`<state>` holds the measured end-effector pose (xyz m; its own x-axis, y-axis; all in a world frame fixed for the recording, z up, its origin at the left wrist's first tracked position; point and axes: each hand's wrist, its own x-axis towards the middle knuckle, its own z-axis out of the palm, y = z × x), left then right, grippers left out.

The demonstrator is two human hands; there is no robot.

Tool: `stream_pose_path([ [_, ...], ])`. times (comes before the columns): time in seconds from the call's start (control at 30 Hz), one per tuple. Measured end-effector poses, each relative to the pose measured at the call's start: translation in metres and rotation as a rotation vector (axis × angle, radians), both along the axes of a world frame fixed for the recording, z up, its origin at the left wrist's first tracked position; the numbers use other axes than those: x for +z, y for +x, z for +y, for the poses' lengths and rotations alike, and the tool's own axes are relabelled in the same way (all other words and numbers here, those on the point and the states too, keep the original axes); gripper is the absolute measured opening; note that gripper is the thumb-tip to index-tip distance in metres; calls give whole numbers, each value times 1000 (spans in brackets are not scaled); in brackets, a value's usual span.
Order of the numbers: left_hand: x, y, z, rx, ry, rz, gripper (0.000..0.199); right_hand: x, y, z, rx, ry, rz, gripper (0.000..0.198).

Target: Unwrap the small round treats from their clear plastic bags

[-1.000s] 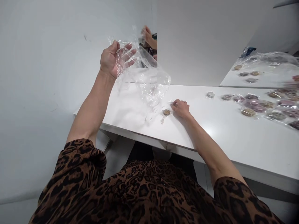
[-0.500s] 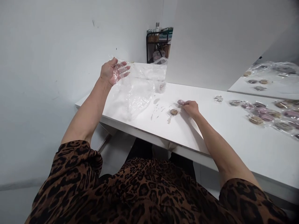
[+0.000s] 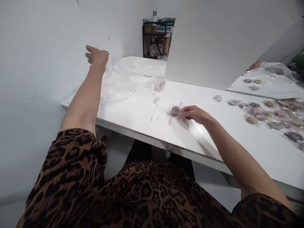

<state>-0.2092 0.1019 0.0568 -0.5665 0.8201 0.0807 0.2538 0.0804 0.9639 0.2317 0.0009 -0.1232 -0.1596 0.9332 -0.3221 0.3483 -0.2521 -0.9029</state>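
Note:
My left hand (image 3: 98, 57) is raised near the wall, its fingers apart and turned away to the left. A large clear plastic bag (image 3: 118, 85) hangs beside its wrist and spreads over the table's left end; whether the hand touches it I cannot tell. Low over the table, my right hand (image 3: 192, 113) is closed, pinching the edge of a small round pinkish-brown patterned piece in clear wrap (image 3: 175, 110). Close behind, a small clear bag with a pink piece (image 3: 161, 85) lies by the upright panel.
Many small wrapped round pieces (image 3: 258, 112) cover the right side of the white table (image 3: 133, 118). One grey wrapped piece (image 3: 217, 98) lies apart from them. A large white panel (image 3: 201, 41) stands at the back, with a black shelf rack (image 3: 143, 41) behind it.
My left hand has moved left and up, turning over, and the plastic bag has shifted left. My right hand has moved slightly left with its round piece; the brown piece beside it no longer shows.

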Motion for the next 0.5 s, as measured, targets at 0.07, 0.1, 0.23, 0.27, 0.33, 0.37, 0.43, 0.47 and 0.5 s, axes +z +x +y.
stream_pose_path([
  [0.07, -25, 25, -14, 117, 88, 342, 98, -4, -4, 3, 4, 125, -153, 58],
  [0.1, -43, 40, -23, 57, 199, 487, 92, -7, -7, 5, -7, 221, -238, 69],
  [0.23, -132, 111, -66, -559, 244, 468, 57, -21, -30, 7, 153, 544, -558, 91],
  [0.27, -153, 128, -76, -705, 172, 440, 54, -25, -37, 5, 228, 576, -632, 87],
  [0.33, -183, 159, -92, -871, 18, 440, 50, -32, -50, -1, 352, 630, -752, 71],
  [0.37, -193, 171, -98, -906, -37, 503, 46, -35, -55, -5, 381, 665, -795, 63],
  [0.43, -203, 190, -105, -911, -62, 607, 43, -38, -58, -12, 390, 744, -821, 51],
  [0.47, -204, 197, -107, -906, -43, 624, 43, -39, -57, -14, 376, 767, -797, 47],
  [0.5, -204, 203, -107, -905, -19, 597, 41, -39, -55, -17, 346, 765, -742, 44],
])
